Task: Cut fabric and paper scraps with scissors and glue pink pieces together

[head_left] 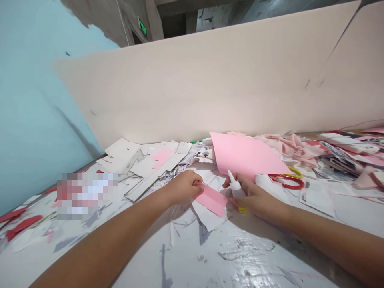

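Observation:
My left hand [186, 186] is closed, pinching the left end of a folded-looking strip of pink paper [213, 200]. In my right hand [251, 196] is a small white glue bottle [236, 188] with a pointed nozzle, tipped up and to the left. The right fingers wrap round the bottle close to the strip's right end; whether they also touch the paper I cannot tell. Under the strip lies a piece of white paper [207, 216]. Just below my right hand shows a bit of something yellow [243, 211], mostly hidden.
A large pink sheet [246, 156] leans behind my right hand, beside scissors with red and yellow handles [291, 182]. White card pieces [162, 172] lie at left, red scraps [24, 227] farther left. A pale partition [195, 88] closes off the table's back.

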Tool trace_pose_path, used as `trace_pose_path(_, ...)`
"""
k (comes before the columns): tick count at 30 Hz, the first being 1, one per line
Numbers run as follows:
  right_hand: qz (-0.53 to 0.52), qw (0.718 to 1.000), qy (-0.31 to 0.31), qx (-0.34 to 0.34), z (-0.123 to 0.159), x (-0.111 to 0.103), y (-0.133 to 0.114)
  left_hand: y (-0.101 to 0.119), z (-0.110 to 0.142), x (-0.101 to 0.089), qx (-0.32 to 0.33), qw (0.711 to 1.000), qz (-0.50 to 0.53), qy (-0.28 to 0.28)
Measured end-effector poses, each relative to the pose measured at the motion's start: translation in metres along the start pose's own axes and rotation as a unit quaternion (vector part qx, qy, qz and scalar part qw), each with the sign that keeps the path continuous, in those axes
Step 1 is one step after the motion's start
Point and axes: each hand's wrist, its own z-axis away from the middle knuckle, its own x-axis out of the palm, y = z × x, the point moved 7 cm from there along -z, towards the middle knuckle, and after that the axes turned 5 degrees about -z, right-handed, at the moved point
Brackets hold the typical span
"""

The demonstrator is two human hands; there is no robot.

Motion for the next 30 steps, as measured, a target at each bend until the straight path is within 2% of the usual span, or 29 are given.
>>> trace_pose_path(2,-0.091,0.996,-0.003,-0.024,0.000,0.004,0.002,-0.002,0.000,-0.004,-0.001,1.000,-0.003,0.015)
trace_pose_path(4,-0.138,0.989,0.012,-0.054,0.000,0.004,0.002,-0.002,0.001,-0.010,-0.005,0.999,-0.012,0.033)
trace_pose_path(9,-0.012,0.991,0.090,-0.103,0.001,-0.012,-0.002,-0.002,0.005,-0.026,-0.015,0.995,-0.054,0.079)
trace_pose_path(11,-0.014,0.990,0.092,-0.106,0.003,-0.016,-0.004,-0.002,0.006,-0.030,-0.024,0.994,-0.050,0.094)
trace_pose_path(14,-0.046,0.988,0.080,-0.127,0.008,-0.018,-0.013,0.001,0.009,-0.038,-0.043,0.995,-0.011,0.088)
trace_pose_path(16,-0.068,0.987,0.051,-0.137,0.011,-0.016,-0.020,0.011,0.015,-0.051,-0.035,0.995,0.002,0.090)
trace_pose_path(20,-0.128,0.979,0.015,-0.155,0.015,-0.015,-0.030,0.036,0.029,-0.096,-0.017,0.987,-0.022,0.159)
trace_pose_path(22,-0.147,0.975,0.013,-0.164,0.018,-0.017,-0.034,0.041,0.031,-0.107,-0.025,0.987,-0.028,0.153)
trace_pose_path(23,-0.153,0.974,0.017,-0.168,0.018,-0.018,-0.036,0.041,0.030,-0.108,-0.028,0.989,-0.021,0.144)
trace_pose_path(25,-0.163,0.971,0.037,-0.173,0.020,-0.022,-0.039,0.035,0.025,-0.098,-0.031,0.993,0.018,0.110)
trace_pose_path(28,-0.190,0.965,0.065,-0.169,0.022,-0.030,-0.046,0.019,0.019,-0.058,-0.052,0.993,0.107,0.028)
trace_pose_path(30,-0.216,0.961,0.057,-0.162,0.023,-0.032,-0.052,0.009,0.021,-0.027,-0.076,0.982,0.173,-0.019)
